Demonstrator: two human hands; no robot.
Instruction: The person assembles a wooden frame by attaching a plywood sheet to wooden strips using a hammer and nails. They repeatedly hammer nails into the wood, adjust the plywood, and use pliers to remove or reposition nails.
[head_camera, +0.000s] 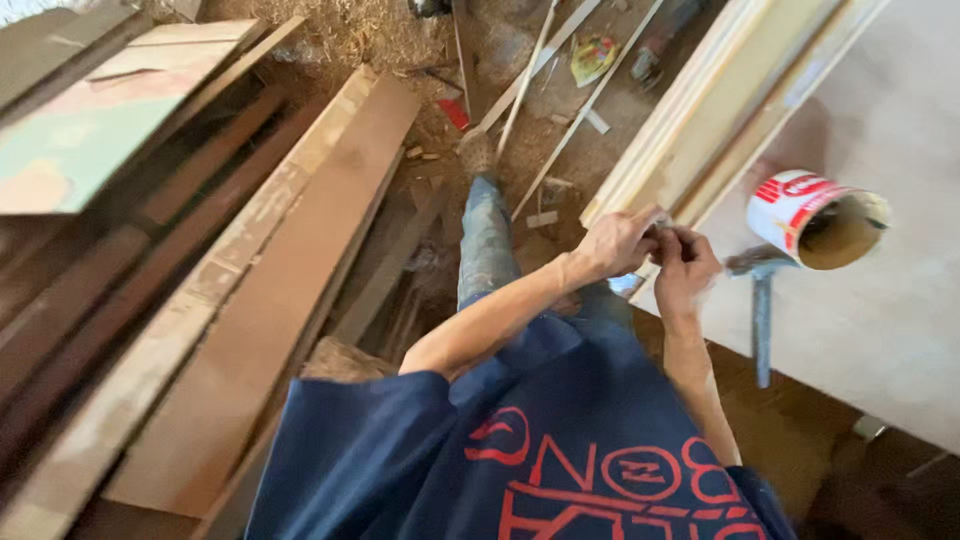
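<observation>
Both hands meet over the near edge of the pale board worktop (880, 300), and the work in hand looks like fine pinching of some very small item held between them. The left hand (615, 243) reaches across from the left with its fingers (643, 222) drawn together at the tips, and the right hand (685, 270) rises to meet it with its fingers (678, 240) curled in tight; both sets appear closed on a tiny piece (660, 228), too small and blurred to identify. It sits right at the point where the two hands touch, just above the worktop's edge and beside the stack of light timber strips (700, 110). Doing this well probably calls for keeping both wrists steady and close to the board edge, so that anything slipping free lands on the worktop rather than among the sawdust and offcuts on the floor (520, 100). The grip should be firm but only at the fingertips. An open red-and-white can (800, 215) lies tilted on the worktop just to the right, its mouth facing the camera, and a hammer (760, 300) rests beside it with its handle pointing toward the person; an elbow swing could knock either, so movements are best kept small. Dark planks (260, 300) lean well apart on the left.
</observation>
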